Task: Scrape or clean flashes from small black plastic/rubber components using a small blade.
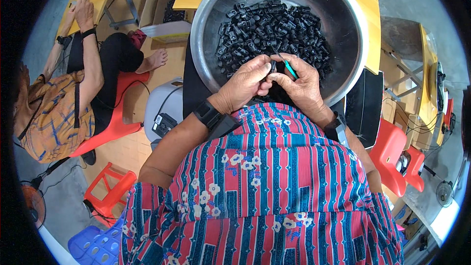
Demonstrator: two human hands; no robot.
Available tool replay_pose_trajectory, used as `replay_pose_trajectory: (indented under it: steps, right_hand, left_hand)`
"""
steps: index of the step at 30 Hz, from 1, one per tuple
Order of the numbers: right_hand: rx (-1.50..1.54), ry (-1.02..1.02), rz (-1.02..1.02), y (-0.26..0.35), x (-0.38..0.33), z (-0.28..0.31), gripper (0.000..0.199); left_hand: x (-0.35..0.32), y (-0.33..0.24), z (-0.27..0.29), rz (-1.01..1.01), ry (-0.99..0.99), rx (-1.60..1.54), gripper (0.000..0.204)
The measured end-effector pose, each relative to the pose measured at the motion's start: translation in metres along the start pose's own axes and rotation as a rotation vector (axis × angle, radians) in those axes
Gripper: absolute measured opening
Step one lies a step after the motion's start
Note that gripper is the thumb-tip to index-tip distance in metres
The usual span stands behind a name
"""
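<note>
Small black plastic parts (274,27) lie heaped in a wide metal basin (344,32) in front of me. Over the basin's near side, my left hand (249,77) pinches one small black plastic part (273,66) between thumb and fingers. My right hand (303,82) meets it there, closed around a small tool with a teal handle (290,69) and a thin dark metal tip. The tip points up and away over the heap. The fingertips of both hands nearly touch and partly hide the held part.
A yellow table (370,19) lies under the basin. On the left a co-worker (59,113) sits on a red chair (120,105) and handles black pieces. Red stools (110,189) stand at left, red chairs (390,152) at right. A cardboard box (156,0) stands beyond the left side.
</note>
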State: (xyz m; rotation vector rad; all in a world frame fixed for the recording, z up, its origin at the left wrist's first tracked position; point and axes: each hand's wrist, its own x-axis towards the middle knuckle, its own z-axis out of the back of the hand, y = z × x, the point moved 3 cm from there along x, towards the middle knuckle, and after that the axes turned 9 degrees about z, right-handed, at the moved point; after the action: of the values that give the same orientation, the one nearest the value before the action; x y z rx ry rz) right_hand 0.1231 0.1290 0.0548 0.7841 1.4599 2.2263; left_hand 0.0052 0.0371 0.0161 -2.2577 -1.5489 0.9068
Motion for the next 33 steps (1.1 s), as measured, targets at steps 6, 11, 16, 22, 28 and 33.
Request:
replay_pose_trajectory:
  steps: [6,11,16,22,28,33]
  right_hand:
    - [-0.017,0.006,0.035,0.003,0.005,-0.001,0.032]
    - [-0.223,0.09,0.077,0.011,0.006,0.005,0.021]
    - [-0.421,0.164,0.135,0.011,0.005,0.0,0.021]
    - [-0.419,0.167,0.182,0.016,0.002,0.001,0.021]
    - [-0.429,0.187,0.196,0.017,0.002,0.001,0.022]
    - [-0.453,0.213,0.198,0.016,0.0,0.002,0.023]
  left_hand:
    - [0.001,-0.002,0.003,-0.003,0.004,-0.002,0.019]
    - [0.001,-0.002,0.006,-0.014,-0.007,-0.05,0.014]
    - [-0.001,-0.005,0.005,-0.064,0.027,-0.113,0.014]
    - [-0.001,0.001,0.002,-0.061,0.062,-0.118,0.016]
    - [-0.002,0.0,-0.001,-0.057,0.062,-0.089,0.019]
    - [-0.002,0.003,0.0,-0.053,0.062,-0.087,0.019]
